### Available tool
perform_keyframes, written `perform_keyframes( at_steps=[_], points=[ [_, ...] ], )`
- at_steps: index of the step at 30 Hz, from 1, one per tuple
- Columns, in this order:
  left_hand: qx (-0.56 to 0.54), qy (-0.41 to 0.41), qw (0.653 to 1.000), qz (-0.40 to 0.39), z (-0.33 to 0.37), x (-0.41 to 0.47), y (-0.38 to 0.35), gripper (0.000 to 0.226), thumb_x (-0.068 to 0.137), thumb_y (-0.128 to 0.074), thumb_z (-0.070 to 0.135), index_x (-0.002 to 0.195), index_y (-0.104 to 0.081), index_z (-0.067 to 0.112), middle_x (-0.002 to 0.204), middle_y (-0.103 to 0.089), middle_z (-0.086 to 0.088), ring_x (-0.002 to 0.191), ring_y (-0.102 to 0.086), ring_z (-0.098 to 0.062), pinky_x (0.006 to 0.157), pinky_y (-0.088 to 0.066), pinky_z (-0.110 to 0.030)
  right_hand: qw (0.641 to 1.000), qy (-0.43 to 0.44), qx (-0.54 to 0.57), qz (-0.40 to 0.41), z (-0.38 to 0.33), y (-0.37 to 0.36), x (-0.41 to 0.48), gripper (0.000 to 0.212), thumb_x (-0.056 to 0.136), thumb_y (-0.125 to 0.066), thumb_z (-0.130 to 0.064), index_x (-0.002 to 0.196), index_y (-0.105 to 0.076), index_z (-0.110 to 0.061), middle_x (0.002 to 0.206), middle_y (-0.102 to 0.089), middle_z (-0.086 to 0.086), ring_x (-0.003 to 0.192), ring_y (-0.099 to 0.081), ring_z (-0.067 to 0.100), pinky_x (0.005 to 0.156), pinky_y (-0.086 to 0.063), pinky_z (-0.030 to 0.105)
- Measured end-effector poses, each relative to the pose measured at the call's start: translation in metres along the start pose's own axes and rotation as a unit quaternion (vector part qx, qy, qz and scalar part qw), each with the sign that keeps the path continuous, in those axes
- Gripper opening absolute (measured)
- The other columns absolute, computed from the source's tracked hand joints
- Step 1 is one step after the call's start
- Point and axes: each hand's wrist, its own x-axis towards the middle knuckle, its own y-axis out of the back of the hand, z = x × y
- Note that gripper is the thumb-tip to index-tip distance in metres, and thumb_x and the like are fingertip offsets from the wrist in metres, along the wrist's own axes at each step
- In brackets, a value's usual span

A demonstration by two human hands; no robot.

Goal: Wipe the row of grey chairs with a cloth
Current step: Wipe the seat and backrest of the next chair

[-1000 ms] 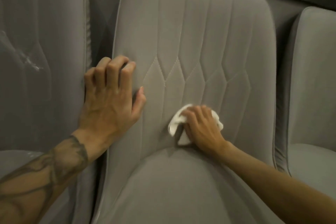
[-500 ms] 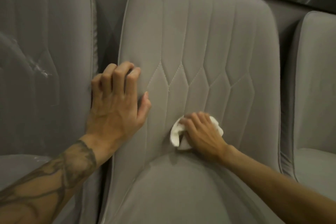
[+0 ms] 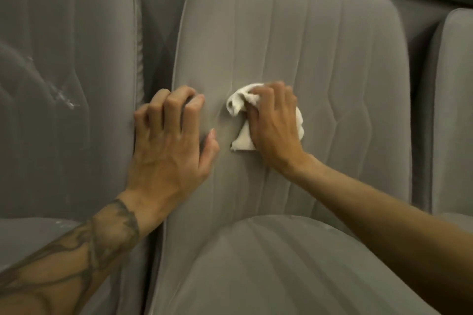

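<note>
our right hand [image 3: 275, 125] has slid the white cloth [image 3: 242, 107] up the middle chair's backrest [image 3: 320, 59], grip closed on it, wiping mid-back now. left hand [image 3: 171, 146] braces the backrest's left edge, fingers curled, holding nothing. neighbouring chairs look undone.

Two bare forearms reach forward, the left one tattooed. The left hand [image 3: 169, 146] lies palm down, fingers curled at the knuckles and thumb spread to the side, holding nothing. The right hand [image 3: 275, 123] presses down just beside it, grip closed.
</note>
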Motion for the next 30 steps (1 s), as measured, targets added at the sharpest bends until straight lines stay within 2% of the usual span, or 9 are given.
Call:
perform_keyframes(
  at_steps=[2,4,9,14,16,20,22,26,30],
  points=[
    [0.0,-0.002,1.0,-0.003,0.0,0.0,0.001,0.055,0.095,-0.053,0.038,0.14,-0.047,0.007,0.142,-0.045,-0.015,0.13,-0.041,-0.041,0.103,-0.034,-0.053,0.999,0.025,-0.027,-0.007,0.011,0.005,0.018,0.019,0.097,-0.054,-0.014,0.106,-0.063,0.0,0.105,-0.059,0.022,0.095,-0.055,0.041,0.087,-0.041,0.048],
    [-0.003,-0.001,1.0,-0.005,-0.001,0.0,0.001,0.055,0.096,-0.052,0.039,0.14,-0.047,0.007,0.142,-0.044,-0.015,0.13,-0.041,-0.041,0.103,-0.034,-0.053,0.996,0.008,-0.077,0.044,0.019,0.002,0.069,0.026,0.1,-0.047,-0.02,0.11,-0.061,-0.001,0.111,-0.058,0.023,0.102,-0.054,0.041,0.09,-0.039,0.046],
    [0.001,-0.001,1.0,-0.004,-0.001,-0.001,0.0,0.055,0.096,-0.052,0.04,0.14,-0.047,0.007,0.143,-0.045,-0.015,0.129,-0.042,-0.041,0.101,-0.034,-0.053,0.971,-0.163,-0.089,0.151,0.016,-0.003,0.153,0.031,0.099,-0.04,-0.027,0.117,-0.057,-0.009,0.121,-0.057,0.013,0.108,-0.054,0.031,0.088,-0.035,0.037],
    [-0.002,0.0,1.0,-0.005,-0.001,0.0,0.0,0.055,0.096,-0.052,0.039,0.14,-0.049,0.006,0.142,-0.046,-0.016,0.129,-0.043,-0.042,0.1,-0.036,-0.055,1.0,0.021,-0.003,0.02,-0.006,-0.001,0.036,0.018,0.095,-0.055,-0.013,0.108,-0.062,-0.002,0.105,-0.058,0.019,0.095,-0.054,0.039,0.086,-0.041,0.048],
    [-0.001,-0.001,1.0,-0.007,-0.002,-0.001,-0.001,0.056,0.096,-0.05,0.04,0.141,-0.048,0.007,0.143,-0.045,-0.016,0.129,-0.043,-0.042,0.1,-0.036,-0.054,0.998,0.061,-0.013,0.0,0.006,0.006,0.048,0.018,0.097,-0.055,-0.015,0.107,-0.062,-0.002,0.105,-0.058,0.02,0.095,-0.054,0.039,0.085,-0.042,0.048],
    [0.0,-0.004,1.0,0.002,-0.004,-0.002,-0.002,0.056,0.098,-0.048,0.042,0.142,-0.047,0.008,0.144,-0.044,-0.015,0.129,-0.042,-0.041,0.1,-0.035,-0.052,0.991,-0.056,-0.078,0.092,0.023,0.004,0.151,0.03,0.099,-0.04,-0.024,0.119,-0.056,-0.008,0.124,-0.054,0.017,0.109,-0.051,0.036,0.091,-0.039,0.045],
    [-0.003,-0.003,1.0,0.009,-0.003,-0.002,-0.002,0.056,0.097,-0.05,0.04,0.141,-0.048,0.007,0.143,-0.044,-0.015,0.129,-0.042,-0.041,0.101,-0.035,-0.053,0.984,-0.112,-0.079,0.118,0.021,-0.001,0.172,0.032,0.098,-0.037,-0.026,0.118,-0.056,-0.01,0.123,-0.055,0.013,0.109,-0.051,0.032,0.089,-0.038,0.04],
    [-0.004,-0.003,1.0,0.006,-0.001,-0.002,-0.002,0.056,0.095,-0.052,0.039,0.14,-0.049,0.006,0.143,-0.046,-0.015,0.129,-0.042,-0.041,0.102,-0.035,-0.054,0.996,-0.029,-0.02,0.086,0.008,-0.011,0.074,0.022,0.095,-0.051,-0.011,0.11,-0.063,0.0,0.106,-0.06,0.022,0.095,-0.055,0.039,0.087,-0.041,0.046],
    [0.008,0.003,1.0,-0.003,-0.001,-0.002,0.002,0.056,0.096,-0.051,0.039,0.142,-0.048,0.006,0.143,-0.046,-0.017,0.13,-0.043,-0.042,0.103,-0.036,-0.055,0.986,0.113,0.02,-0.123,0.001,-0.003,-0.097,0.02,0.095,-0.053,-0.016,0.108,-0.064,-0.006,0.106,-0.062,0.015,0.091,-0.056,0.033,0.088,-0.041,0.042]
  ],
)
